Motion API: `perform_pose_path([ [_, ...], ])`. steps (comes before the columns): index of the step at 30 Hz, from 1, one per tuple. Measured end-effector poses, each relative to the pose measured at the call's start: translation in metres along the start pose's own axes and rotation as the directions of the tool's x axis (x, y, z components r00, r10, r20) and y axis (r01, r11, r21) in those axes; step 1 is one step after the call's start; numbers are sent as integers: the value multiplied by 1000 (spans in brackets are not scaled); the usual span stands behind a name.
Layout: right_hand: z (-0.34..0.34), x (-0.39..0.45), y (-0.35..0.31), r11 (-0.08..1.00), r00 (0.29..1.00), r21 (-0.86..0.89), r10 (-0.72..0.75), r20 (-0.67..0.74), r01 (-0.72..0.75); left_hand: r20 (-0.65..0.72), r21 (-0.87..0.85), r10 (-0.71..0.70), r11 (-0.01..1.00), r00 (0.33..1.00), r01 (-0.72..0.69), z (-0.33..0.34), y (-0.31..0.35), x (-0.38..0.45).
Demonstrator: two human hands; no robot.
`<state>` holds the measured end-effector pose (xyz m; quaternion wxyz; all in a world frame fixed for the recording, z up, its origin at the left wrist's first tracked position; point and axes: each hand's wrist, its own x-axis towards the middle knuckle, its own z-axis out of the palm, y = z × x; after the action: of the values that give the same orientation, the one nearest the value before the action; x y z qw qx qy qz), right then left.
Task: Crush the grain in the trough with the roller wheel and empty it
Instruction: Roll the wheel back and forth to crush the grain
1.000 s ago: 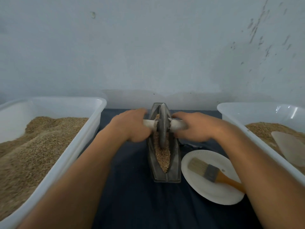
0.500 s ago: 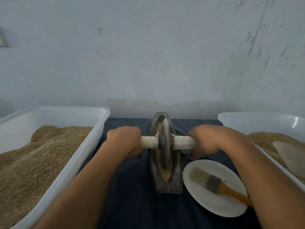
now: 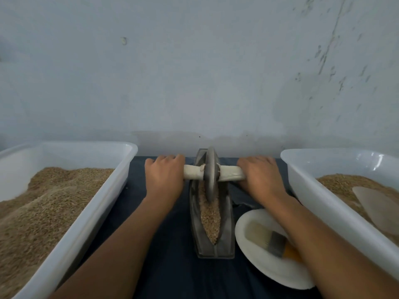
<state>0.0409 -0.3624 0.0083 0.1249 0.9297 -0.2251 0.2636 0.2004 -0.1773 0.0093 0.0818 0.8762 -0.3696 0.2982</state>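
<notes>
A narrow grey metal trough [image 3: 226, 240] stands lengthwise on the dark cloth in the middle, with brown grain [image 3: 210, 214] lying along its groove. The grey roller wheel [image 3: 211, 171] sits upright in the far half of the trough, on a pale wooden axle [image 3: 228, 172]. My left hand [image 3: 165, 178] grips the axle's left end. At the right end, my right hand [image 3: 260, 175] curls round the axle. The axle's tips are hidden under my hands.
A white tub [image 3: 103, 203] heaped with grain stands at the left. Another white tub [image 3: 319, 203] at the right holds grain and a pale scoop [image 3: 377, 210]. A white paper plate [image 3: 263, 270] with a brush [image 3: 269, 241] lies right of the trough. The wall is close behind.
The wheel has rolled from the middle of the trough to its far half, both hands going with it. More grain shows in the near groove.
</notes>
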Motion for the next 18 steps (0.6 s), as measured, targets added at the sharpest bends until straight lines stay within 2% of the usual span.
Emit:
perform_pose_path([
  [2, 9, -4, -3, 992, 995, -96, 80, -66, -86, -80, -53, 12, 998, 997, -16, 9, -1, 1],
  [4, 14, -5, -6, 985, 989, -121, 112, -97, -124, -136, -106, 20, 994, 991, -35, 16, -4, 0],
  [7, 11, -4, -7, 991, 991, -84, 99, -90, -106, -120, -125, 43, 990, 992, -58, 14, -8, 0],
  [10, -3, -1, 0, 998, 991, -26, 67, 115, -65, 31, -50, 44, 998, 999, -42, 0, -2, 4],
  [12, -17, 3, 4, 998, 954, 24, 51, 296, -61, 177, -5, 7, 1000, 984, -6, -10, 0, 6],
  [14, -32, 5, 4, 996, 890, 54, 32, 456, -64, 335, 13, -32, 999, 942, 29, -18, 1, 7],
  [18, -60, 1, -5, 997, 726, 17, 41, 686, -73, 587, 22, -35, 999, 809, 27, -35, -1, 4],
])
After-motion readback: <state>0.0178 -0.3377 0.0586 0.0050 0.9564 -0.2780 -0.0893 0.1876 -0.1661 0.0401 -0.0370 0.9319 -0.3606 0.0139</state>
